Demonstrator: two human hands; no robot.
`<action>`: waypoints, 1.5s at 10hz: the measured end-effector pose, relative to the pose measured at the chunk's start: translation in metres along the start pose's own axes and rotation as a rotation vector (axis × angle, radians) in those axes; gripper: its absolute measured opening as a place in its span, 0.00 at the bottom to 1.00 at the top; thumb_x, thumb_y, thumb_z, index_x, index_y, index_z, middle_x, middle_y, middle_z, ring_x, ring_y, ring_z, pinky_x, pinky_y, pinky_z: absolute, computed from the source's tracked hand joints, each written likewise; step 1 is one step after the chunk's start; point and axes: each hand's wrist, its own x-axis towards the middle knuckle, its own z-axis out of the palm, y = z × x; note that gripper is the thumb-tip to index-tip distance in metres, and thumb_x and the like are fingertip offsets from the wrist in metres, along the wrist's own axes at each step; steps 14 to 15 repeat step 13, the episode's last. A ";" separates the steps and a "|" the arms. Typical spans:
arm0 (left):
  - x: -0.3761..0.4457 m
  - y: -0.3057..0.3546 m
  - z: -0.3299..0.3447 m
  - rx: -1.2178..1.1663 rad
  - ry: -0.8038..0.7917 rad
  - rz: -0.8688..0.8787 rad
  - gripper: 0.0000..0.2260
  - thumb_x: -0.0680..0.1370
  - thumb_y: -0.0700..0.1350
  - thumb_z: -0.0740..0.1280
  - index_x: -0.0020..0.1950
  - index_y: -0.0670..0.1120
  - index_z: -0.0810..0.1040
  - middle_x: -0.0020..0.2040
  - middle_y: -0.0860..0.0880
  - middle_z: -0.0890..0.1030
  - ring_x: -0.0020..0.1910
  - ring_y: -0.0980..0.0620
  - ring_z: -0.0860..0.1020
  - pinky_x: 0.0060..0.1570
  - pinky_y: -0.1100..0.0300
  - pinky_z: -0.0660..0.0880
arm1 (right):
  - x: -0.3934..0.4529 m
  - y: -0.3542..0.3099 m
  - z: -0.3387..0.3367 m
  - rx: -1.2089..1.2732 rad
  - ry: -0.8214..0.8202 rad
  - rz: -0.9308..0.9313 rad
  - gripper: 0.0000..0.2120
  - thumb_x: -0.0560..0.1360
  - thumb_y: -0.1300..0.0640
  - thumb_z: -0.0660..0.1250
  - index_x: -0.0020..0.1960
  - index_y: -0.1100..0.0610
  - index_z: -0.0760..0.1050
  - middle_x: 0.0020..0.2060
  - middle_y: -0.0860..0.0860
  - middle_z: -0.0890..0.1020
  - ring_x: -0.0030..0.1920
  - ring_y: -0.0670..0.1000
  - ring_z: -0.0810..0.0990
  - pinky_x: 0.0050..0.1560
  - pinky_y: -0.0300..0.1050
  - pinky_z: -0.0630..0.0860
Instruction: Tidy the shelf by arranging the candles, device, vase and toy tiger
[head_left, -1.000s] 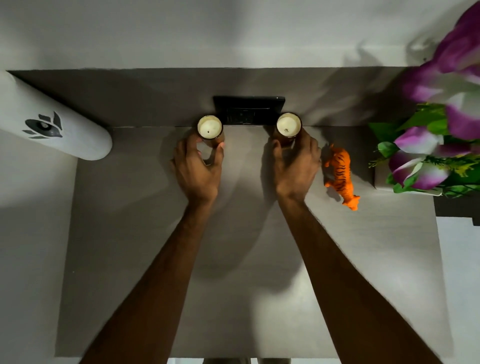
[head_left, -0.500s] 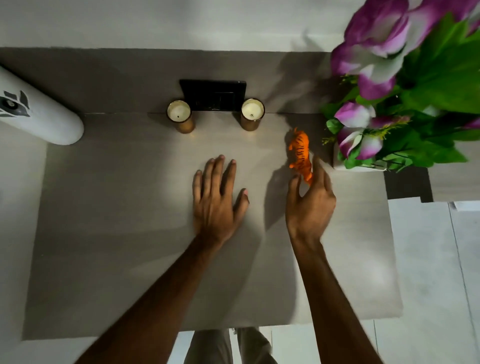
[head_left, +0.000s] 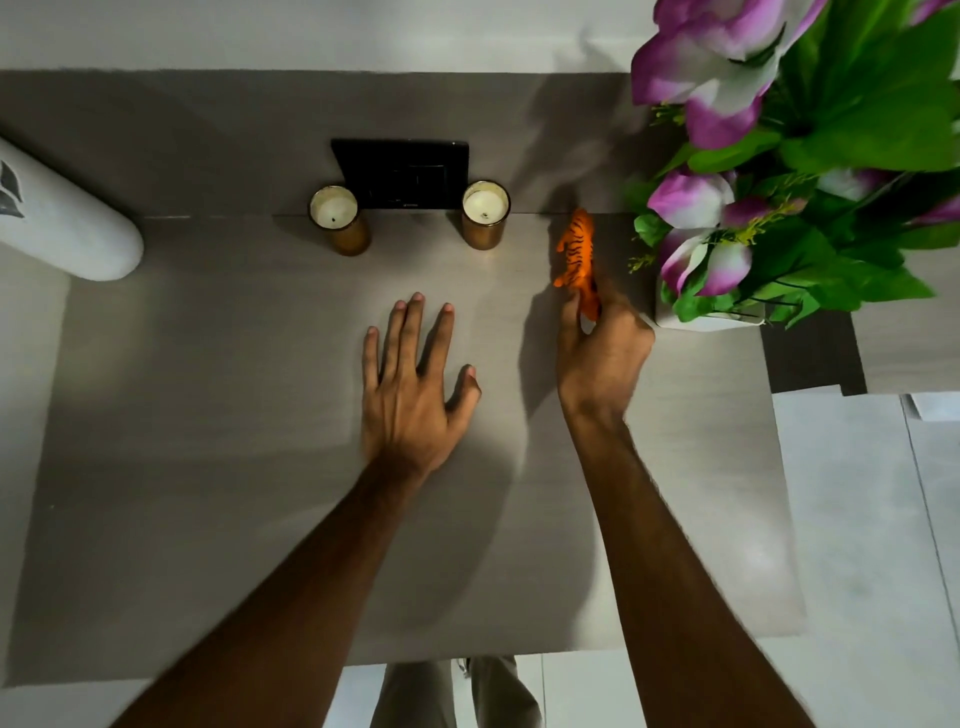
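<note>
While the left hand (head_left: 410, 395) lies flat, fingers spread & holding nothing, on the shelf (head_left: 208, 467), the right hand (head_left: 597, 348) has its grip pinched on the toy tiger (head_left: 576, 254), just beside the white vase (head_left: 691, 314) w/ flowers. Two candles (head_left: 337, 218) flank the black device (head_left: 402, 171) at the rear.
</note>
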 end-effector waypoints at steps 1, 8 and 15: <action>0.001 0.000 0.000 0.013 0.005 -0.001 0.32 0.84 0.61 0.54 0.87 0.52 0.53 0.88 0.44 0.53 0.88 0.44 0.52 0.87 0.39 0.52 | 0.002 0.000 0.001 0.003 -0.023 0.022 0.21 0.85 0.52 0.68 0.76 0.57 0.76 0.64 0.55 0.86 0.60 0.55 0.87 0.66 0.47 0.82; 0.003 -0.003 0.004 0.045 0.038 0.011 0.32 0.84 0.62 0.53 0.87 0.52 0.54 0.88 0.44 0.55 0.87 0.44 0.54 0.85 0.37 0.56 | 0.048 0.068 -0.051 0.131 0.248 0.172 0.42 0.69 0.45 0.82 0.74 0.67 0.72 0.66 0.63 0.81 0.66 0.62 0.80 0.69 0.52 0.78; 0.002 -0.005 0.007 0.021 0.047 0.024 0.32 0.84 0.61 0.54 0.87 0.52 0.54 0.88 0.44 0.55 0.88 0.45 0.53 0.86 0.39 0.54 | 0.080 0.070 -0.054 0.123 0.149 0.112 0.47 0.72 0.39 0.80 0.79 0.64 0.67 0.75 0.60 0.76 0.75 0.59 0.76 0.77 0.51 0.75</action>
